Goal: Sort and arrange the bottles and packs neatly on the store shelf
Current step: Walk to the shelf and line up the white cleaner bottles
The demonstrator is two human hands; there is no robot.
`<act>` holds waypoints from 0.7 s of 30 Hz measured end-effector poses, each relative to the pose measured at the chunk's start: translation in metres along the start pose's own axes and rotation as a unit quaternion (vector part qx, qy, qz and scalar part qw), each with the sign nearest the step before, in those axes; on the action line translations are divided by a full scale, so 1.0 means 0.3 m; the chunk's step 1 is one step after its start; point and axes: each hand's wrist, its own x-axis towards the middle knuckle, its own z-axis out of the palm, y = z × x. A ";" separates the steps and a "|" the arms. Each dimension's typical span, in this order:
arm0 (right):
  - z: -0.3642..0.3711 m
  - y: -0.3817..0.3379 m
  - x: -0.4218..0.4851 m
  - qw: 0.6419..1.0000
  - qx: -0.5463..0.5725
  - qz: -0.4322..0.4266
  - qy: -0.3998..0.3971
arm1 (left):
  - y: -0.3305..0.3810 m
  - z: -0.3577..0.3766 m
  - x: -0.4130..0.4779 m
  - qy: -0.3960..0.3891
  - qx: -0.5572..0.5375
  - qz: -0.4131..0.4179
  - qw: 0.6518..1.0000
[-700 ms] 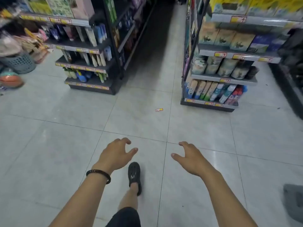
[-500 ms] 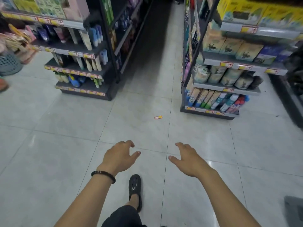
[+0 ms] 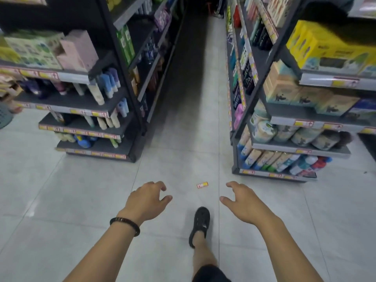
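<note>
Tiled aisle [image 3: 189, 123] between shelf units [image 3: 71, 101]

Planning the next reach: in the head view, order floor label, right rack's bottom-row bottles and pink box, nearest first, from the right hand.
From right hand:
1. Floor label, just left.
2. Bottom-row bottles, ahead right.
3. Pink box, far left rack.

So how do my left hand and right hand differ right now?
The left hand wears a dark bracelet at the wrist; the right hand has a bare wrist. The small label on the floor lies nearer the right hand than the left hand. Both are empty, palms down, fingers loosely curled.
</note>
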 end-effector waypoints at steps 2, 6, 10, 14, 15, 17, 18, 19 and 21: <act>-0.092 -0.032 0.189 1.000 -0.006 -0.002 0.011 | 0.032 -0.089 0.182 0.005 0.005 -0.001 1.000; -0.299 -0.123 0.559 1.000 -0.014 -0.012 0.000 | 0.138 -0.308 0.529 0.022 0.025 -0.002 0.999; -0.514 -0.235 0.892 0.999 -0.006 -0.027 -0.030 | 0.227 -0.546 0.842 0.032 0.021 -0.005 0.999; -0.717 -0.359 1.207 0.999 -0.009 -0.037 -0.027 | 0.255 -0.753 1.150 0.051 0.014 -0.008 0.999; -0.756 -0.385 1.271 0.999 -0.012 -0.040 -0.026 | 0.256 -0.790 1.213 0.048 0.013 -0.010 0.999; -0.837 -0.443 1.437 0.998 -0.015 -0.046 -0.029 | 0.257 -0.871 1.379 0.046 0.007 -0.012 0.999; -0.872 -0.472 1.525 0.998 -0.016 -0.047 -0.033 | 0.255 -0.906 1.466 0.047 0.002 -0.011 0.999; -0.910 -0.505 1.617 0.998 -0.018 -0.047 -0.039 | 0.252 -0.944 1.560 0.051 -0.003 -0.007 0.999; -0.981 -0.575 1.789 0.997 -0.026 -0.051 -0.042 | 0.244 -1.020 1.739 0.060 -0.009 0.004 0.998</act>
